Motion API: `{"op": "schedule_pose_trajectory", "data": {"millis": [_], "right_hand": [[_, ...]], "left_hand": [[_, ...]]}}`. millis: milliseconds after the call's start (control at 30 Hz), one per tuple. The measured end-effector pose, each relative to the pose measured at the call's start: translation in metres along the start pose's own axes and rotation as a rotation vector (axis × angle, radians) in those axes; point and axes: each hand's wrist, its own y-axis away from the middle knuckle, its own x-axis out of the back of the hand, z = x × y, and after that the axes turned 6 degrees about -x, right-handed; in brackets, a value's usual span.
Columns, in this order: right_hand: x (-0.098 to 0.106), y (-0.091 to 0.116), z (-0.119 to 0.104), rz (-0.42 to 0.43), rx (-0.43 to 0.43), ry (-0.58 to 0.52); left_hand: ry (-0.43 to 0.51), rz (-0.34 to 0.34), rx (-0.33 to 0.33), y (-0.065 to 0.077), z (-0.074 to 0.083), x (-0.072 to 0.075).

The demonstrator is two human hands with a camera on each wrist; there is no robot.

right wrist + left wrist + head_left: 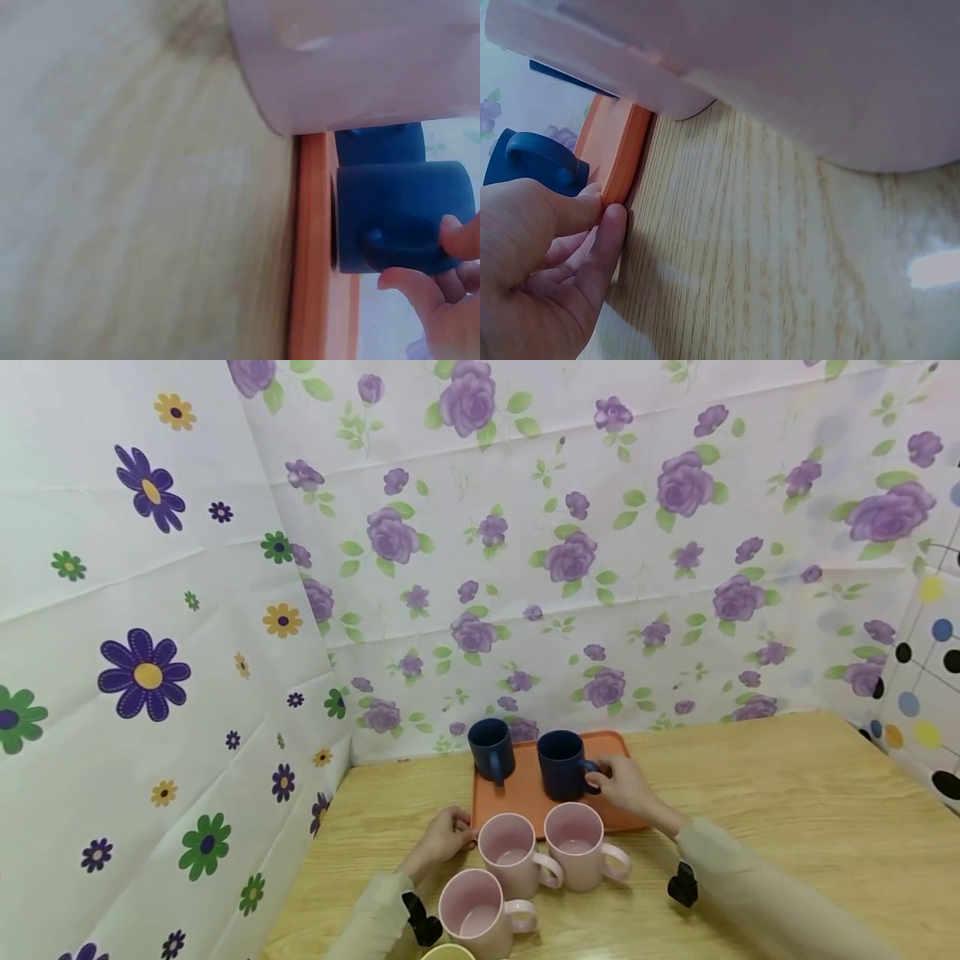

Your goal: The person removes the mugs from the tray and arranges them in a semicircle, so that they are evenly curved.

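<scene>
My right hand (626, 787) pinches the handle of a dark blue mug (559, 770), which is upright over the orange tray (527, 781). In the right wrist view, thumb and fingertips meet at that handle, and the mug's base is close to the tray surface. A second dark blue mug (486, 745) stands at the tray's back left, handle towards me. At the tray's front left corner is my left hand (447, 833). The left wrist view shows its thumb on the rim and a finger against the outer side, pinching the corner.
Right in front of the tray stand two pink mugs (510, 852) (576, 852), hiding part of its front edge. A third pink mug (476, 910) is nearer, with a yellow rim (448, 952) at the bottom edge. Flowered sheeting (465, 568) hangs behind the wooden table (750, 793).
</scene>
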Motion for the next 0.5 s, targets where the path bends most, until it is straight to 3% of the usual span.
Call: {"op": "schedule_pose_trajectory", "data": {"millis": [233,500], "right_hand": [[0.02,0.019,0.003,0.075,-0.002,-0.01],[0.048,0.045,0.002,0.088,-0.001,0.037]], "left_hand": [[0.015,0.009,-0.009,0.0,-0.004,0.0],[0.022,0.006,-0.017,-0.001,-0.005,0.0]]}}
